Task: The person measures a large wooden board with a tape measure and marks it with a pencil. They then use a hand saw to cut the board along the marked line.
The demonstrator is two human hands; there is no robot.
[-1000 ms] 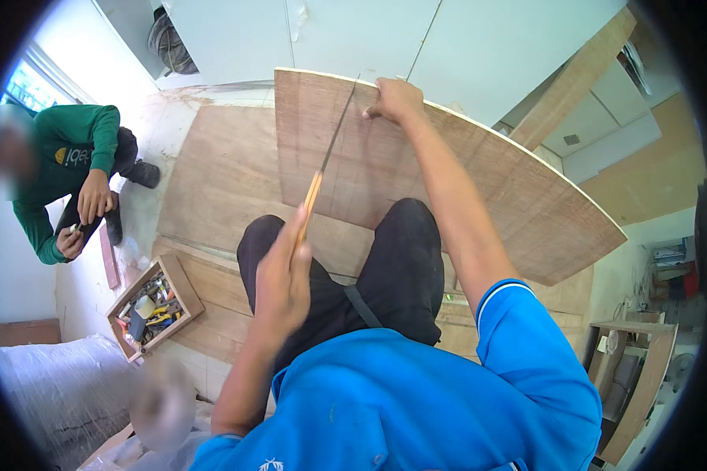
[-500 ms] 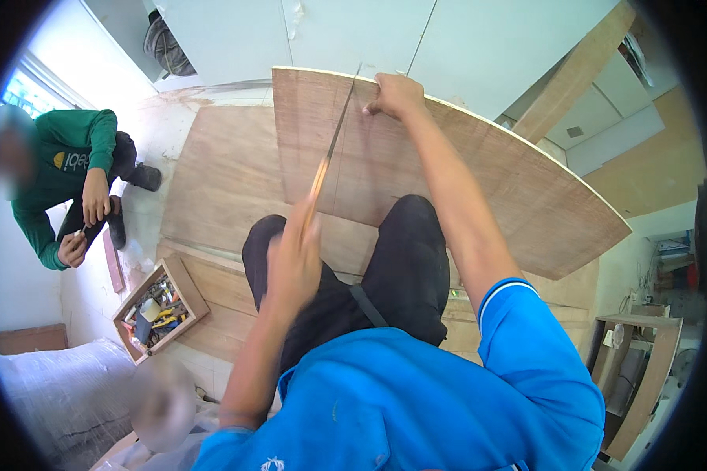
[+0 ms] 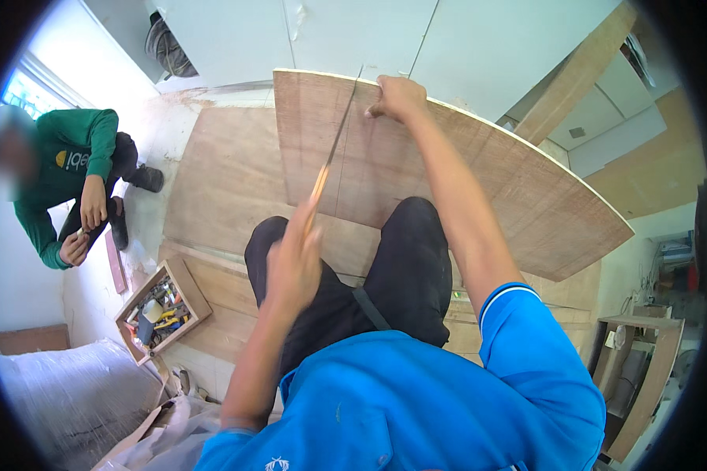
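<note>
Our left hand (image 3: 294, 259), blurred, is wrapped around the orange-brown wooden handle (image 3: 318, 186) of a dark, narrow-bladed metal handsaw (image 3: 344, 118). Our right hand (image 3: 401, 98), near one o'clock, pinches the upper edge of a broad, thin, reddish-brown plywood board (image 3: 463, 173), thumb on the near face, fingers over the edge.

The saw points to twelve, its tip past the board's pale rim. We judge it light, springy if twisted; best held squarely by the handle. The board, tilted, spans eleven to three. Likely light for its area but floppy at the far end, perhaps splintery; we would grip the edge, well off the blade. Face streaked, dry-looking, with a fine straight line below the blade.

Outward: smooth tan plywood sheeting (image 3: 212, 173) on the floor at ten; a shallow rectangular wooden tray (image 3: 199, 294) of mixed tools past eight; a glossy plastic-wrapped bundle (image 3: 78, 385) at eight; a crouching co-worker in a green long-sleeved top (image 3: 78, 145) beyond nine; flat, pale blue-white panels (image 3: 353, 35) at twelve; an open wooden box frame (image 3: 652, 392) at four.
</note>
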